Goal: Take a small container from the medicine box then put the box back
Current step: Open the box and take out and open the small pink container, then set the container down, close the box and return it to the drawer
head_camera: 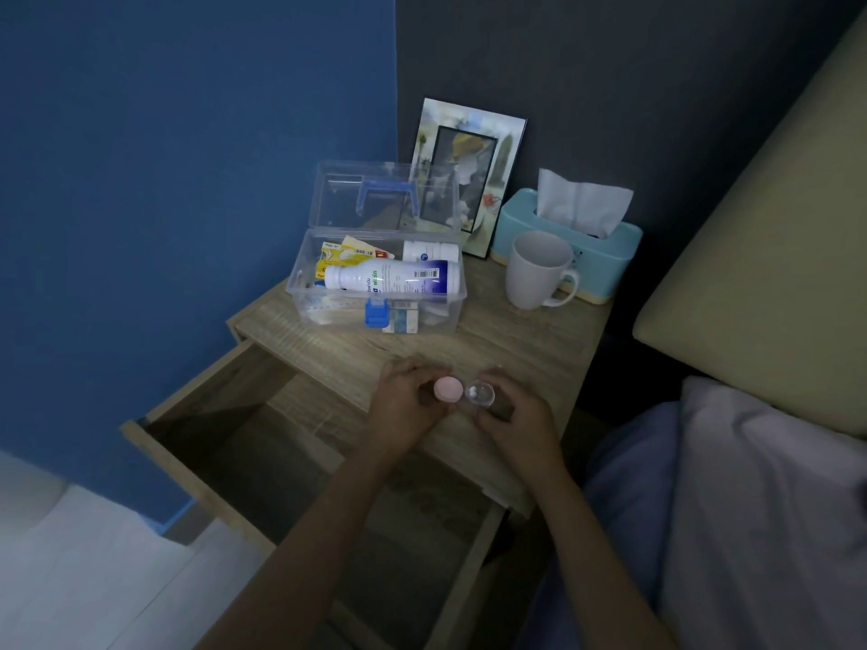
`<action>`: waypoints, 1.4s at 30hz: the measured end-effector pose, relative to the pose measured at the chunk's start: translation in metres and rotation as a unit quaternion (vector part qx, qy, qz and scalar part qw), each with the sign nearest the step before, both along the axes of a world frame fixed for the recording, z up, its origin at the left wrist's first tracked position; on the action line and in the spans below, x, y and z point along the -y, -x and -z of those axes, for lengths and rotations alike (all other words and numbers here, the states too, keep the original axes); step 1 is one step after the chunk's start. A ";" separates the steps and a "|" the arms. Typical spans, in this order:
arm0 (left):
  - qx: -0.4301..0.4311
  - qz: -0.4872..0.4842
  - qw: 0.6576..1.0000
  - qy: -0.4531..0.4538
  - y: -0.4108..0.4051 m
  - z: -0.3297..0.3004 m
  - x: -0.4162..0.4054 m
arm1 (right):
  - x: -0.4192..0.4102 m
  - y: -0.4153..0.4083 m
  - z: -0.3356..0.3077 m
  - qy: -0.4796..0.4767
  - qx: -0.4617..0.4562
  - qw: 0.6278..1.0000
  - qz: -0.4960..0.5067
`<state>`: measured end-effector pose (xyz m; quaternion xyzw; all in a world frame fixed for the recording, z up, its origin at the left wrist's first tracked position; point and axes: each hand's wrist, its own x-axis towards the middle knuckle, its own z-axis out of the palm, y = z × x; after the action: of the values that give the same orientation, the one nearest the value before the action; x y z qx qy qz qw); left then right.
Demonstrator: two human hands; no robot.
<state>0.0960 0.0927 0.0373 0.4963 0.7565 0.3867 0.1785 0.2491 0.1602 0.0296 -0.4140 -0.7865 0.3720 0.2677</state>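
Observation:
The clear plastic medicine box (305, 293) stands on the wooden nightstand (516, 340) with its lid up and its blue latch hanging at the front. Inside lie a large white bottle (389, 276), a smaller white jar (429, 251) and several packets. Close to the nightstand's front edge, my left hand (403, 405) pinches a small round pink lid (448, 389). Beside it, my right hand (511, 415) grips a small clear container (479, 395) with something white inside. Lid and container are apart, side by side.
The nightstand drawer (262, 443) is pulled out below my arms and looks hollow. A white mug (537, 269), a light blue tissue box (605, 255) and a picture frame (469, 175) stand behind. A bed with pillow (769, 485) is on the right.

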 end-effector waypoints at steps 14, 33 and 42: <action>-0.215 0.046 0.973 0.069 0.010 0.018 0.012 | -0.014 0.006 -0.010 0.083 -0.155 0.976 0.126; -0.276 0.009 0.960 0.043 0.004 0.024 0.013 | -0.139 0.038 -0.037 0.085 -0.233 0.929 0.274; -0.269 0.010 0.961 0.054 0.005 0.026 0.012 | -0.106 0.011 -0.040 0.070 -0.279 0.920 0.267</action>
<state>0.0912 0.0804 0.0113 0.5789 0.7917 0.1952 -0.0013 0.2377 0.2660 0.0695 -0.5057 -0.5119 0.4410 0.5364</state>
